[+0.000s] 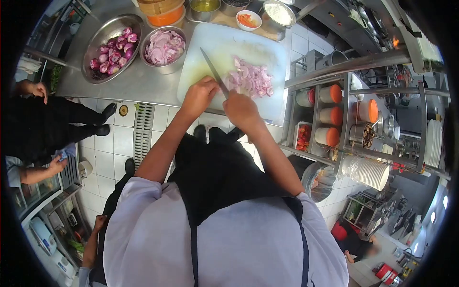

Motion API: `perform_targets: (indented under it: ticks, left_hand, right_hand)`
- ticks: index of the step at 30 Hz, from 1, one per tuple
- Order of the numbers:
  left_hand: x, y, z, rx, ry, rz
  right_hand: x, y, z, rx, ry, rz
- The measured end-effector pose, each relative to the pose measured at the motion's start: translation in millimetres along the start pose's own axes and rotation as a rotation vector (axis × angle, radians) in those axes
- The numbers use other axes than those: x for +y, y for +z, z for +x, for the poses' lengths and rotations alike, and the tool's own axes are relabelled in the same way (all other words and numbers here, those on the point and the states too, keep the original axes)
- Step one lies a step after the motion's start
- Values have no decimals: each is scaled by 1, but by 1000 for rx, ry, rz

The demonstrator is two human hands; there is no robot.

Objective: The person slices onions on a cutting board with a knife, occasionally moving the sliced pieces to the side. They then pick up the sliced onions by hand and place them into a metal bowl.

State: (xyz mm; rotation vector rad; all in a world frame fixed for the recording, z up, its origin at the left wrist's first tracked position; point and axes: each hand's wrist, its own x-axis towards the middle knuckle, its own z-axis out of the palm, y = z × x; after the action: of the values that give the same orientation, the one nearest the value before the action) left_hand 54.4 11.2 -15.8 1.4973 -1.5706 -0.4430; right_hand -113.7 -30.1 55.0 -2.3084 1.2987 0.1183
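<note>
On the white cutting board, my right hand is closed round the handle of a knife, whose blade points up and to the left. My left hand is closed beside the blade, fingertips near its edge; what they hold, if anything, is hidden. Sliced purple onion lies in a loose pile on the board, to the right of the knife. Left of the board, a metal bowl holds more onion slices, and a large metal colander holds whole peeled purple onions.
Behind the board stand an orange container, a white bowl of sliced orange vegetable and a metal container of white food. Shelves with orange-lidded tubs are at the right. Other people stand at the left and lower right.
</note>
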Motion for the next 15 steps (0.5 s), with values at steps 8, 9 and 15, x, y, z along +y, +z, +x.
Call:
perform_targets:
  ticks: [8, 9, 15]
  left_hand:
    - [-8, 2, -1, -34, 5, 64]
    - [-8, 2, 0, -28, 5, 53]
    - [-9, 3, -2, 0, 32, 50]
  right_hand:
    - [9, 13, 23, 72, -81, 20]
    - [6, 3, 18, 49, -88, 1]
    - [-4, -6, -4, -48, 21, -20]
